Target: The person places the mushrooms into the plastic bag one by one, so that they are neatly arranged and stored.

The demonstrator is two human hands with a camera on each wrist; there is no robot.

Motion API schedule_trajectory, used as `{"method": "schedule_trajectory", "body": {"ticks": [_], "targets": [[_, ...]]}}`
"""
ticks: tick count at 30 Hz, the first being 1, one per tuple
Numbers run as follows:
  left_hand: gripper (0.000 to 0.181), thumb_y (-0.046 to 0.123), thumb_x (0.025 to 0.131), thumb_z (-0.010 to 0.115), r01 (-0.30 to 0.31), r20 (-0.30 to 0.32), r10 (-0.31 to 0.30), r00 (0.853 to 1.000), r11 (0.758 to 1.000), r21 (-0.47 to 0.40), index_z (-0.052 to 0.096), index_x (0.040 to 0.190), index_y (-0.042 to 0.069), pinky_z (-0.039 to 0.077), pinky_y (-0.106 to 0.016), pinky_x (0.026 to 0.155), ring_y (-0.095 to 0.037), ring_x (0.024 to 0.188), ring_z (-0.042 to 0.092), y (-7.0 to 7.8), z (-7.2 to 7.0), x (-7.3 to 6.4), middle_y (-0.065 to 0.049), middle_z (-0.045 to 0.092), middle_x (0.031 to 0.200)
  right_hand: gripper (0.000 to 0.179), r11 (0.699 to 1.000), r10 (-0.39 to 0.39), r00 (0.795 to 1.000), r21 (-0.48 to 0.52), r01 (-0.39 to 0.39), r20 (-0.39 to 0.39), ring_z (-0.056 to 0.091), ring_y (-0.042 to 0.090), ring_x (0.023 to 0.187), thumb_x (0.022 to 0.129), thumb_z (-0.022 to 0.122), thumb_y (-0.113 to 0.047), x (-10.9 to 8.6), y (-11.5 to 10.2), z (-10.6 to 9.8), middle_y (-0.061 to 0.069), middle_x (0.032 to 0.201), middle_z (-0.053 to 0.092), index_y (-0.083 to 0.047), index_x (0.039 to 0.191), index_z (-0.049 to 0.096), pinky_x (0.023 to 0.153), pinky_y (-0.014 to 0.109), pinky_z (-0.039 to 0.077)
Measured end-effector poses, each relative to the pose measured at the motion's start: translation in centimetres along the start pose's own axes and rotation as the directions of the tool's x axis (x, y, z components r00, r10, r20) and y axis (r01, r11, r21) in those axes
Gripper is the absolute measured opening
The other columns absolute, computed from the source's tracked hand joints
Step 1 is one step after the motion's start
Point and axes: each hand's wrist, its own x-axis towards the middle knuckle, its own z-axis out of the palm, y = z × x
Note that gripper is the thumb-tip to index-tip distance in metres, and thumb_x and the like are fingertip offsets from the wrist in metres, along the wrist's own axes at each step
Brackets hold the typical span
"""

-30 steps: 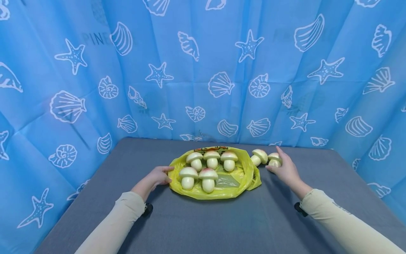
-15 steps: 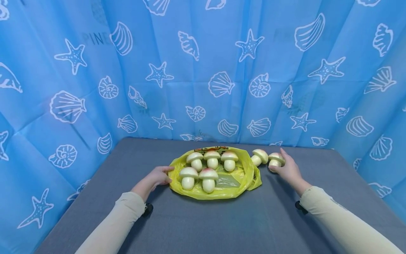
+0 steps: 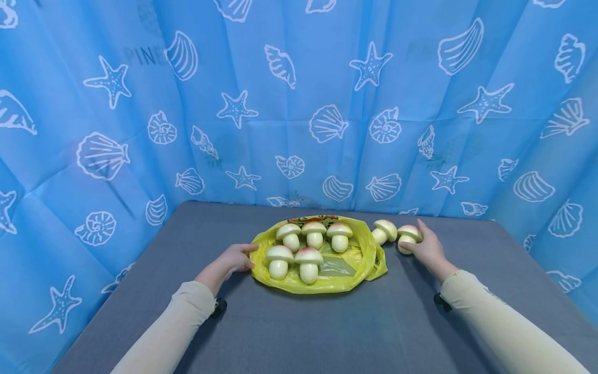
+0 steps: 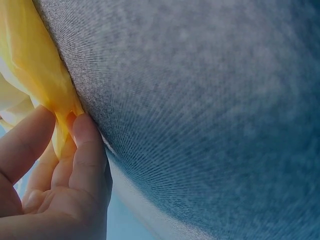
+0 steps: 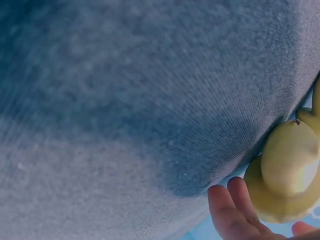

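A yellow plastic bag (image 3: 299, 288) lies spread open on the table, its rim turned down. Several toy mushrooms with pale stems and caps, among them a front mushroom (image 3: 308, 265), stand in it. My left hand (image 3: 233, 259) pinches the bag's left edge; in the left wrist view the yellow film (image 4: 37, 55) runs between thumb and fingers. Right of the bag, my right hand (image 3: 430, 252) is at an upright toy mushroom (image 3: 408, 240), its fingers fairly straight. The right wrist view shows these fingertips (image 5: 240, 192) beside the cap; contact cannot be told.
Another toy mushroom (image 3: 384, 231) leans between the bag's right side and the mushroom at my right hand. Grey cloth covers the table (image 3: 327, 332). Behind and at both sides hangs a blue curtain (image 3: 299, 140) with white shell and starfish prints.
My right hand has shifted slightly right, and more of the mushroom beside it shows. That mushroom now stands more upright. My left hand has kept its grip on the bag's edge.
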Motion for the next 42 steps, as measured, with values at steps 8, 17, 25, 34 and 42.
{"method": "schedule_trajectory", "body": {"ticks": [8, 17, 25, 34, 42], "targets": [[0.058, -0.011, 0.090, 0.056, -0.014, 0.008, 0.014, 1.000, 1.000, 0.000, 0.043, 0.145, 0.002, 0.046, -0.043, 0.097, -0.038, 0.136, 0.035, 0.2, 0.1, 0.1, -0.023, 0.033, 0.152, 0.088, 1.000, 0.015, 1.000, 0.007, -0.015, -0.011, 0.014, 0.054, 0.137, 0.092, 0.065, -0.013, 0.2, 0.0, 0.1, 0.036, 0.153, 0.010, 0.004, 0.153, 0.003, 0.108, 0.063, 0.021], [0.058, -0.011, 0.090, 0.055, -0.021, 0.012, 0.021, 1.000, 1.000, -0.006, 0.043, 0.145, 0.001, 0.046, -0.043, 0.097, -0.037, 0.136, 0.034, 0.4, 0.2, 0.0, -0.022, 0.033, 0.152, 0.082, 1.000, 0.022, 0.999, 0.001, -0.022, -0.027, 0.019, 0.053, 0.136, 0.092, 0.064, -0.009, 0.7, 0.2, 0.5, 0.036, 0.151, 0.016, 0.007, 0.152, 0.010, 0.107, 0.061, 0.026], [0.058, -0.012, 0.089, 0.057, 0.003, -0.014, -0.003, 1.000, 1.000, -0.006, 0.045, 0.144, 0.002, 0.049, -0.039, 0.092, -0.033, 0.129, 0.044, 0.4, 0.3, 0.1, -0.023, 0.038, 0.149, 0.079, 0.999, 0.033, 0.999, 0.015, -0.033, -0.042, 0.023, 0.053, 0.134, 0.092, 0.063, -0.006, 0.4, 0.0, 0.4, 0.037, 0.150, 0.019, 0.008, 0.151, 0.013, 0.104, 0.062, 0.030], [0.059, -0.012, 0.088, 0.059, 0.029, -0.035, -0.029, 0.999, 1.000, -0.011, 0.047, 0.143, 0.004, 0.051, -0.035, 0.085, -0.027, 0.120, 0.049, 0.4, 0.4, 0.0, -0.022, 0.039, 0.149, 0.080, 0.995, 0.008, 0.999, 0.101, -0.003, -0.048, 0.026, 0.053, 0.131, 0.093, 0.062, -0.008, -0.5, 0.3, -0.5, 0.038, 0.148, 0.018, 0.008, 0.152, 0.010, 0.102, 0.061, 0.032], [0.059, -0.013, 0.087, 0.058, 0.017, -0.034, -0.018, 0.999, 1.000, -0.009, 0.046, 0.144, 0.002, 0.051, -0.037, 0.087, -0.033, 0.126, 0.046, 0.3, 0.3, -0.1, -0.023, 0.037, 0.149, 0.079, 0.969, -0.014, 0.999, 0.244, 0.021, -0.031, 0.039, 0.046, 0.118, 0.093, 0.062, -0.007, -1.9, -0.5, -1.1, 0.036, 0.144, 0.022, 0.007, 0.151, 0.010, 0.076, 0.042, 0.050]]}}
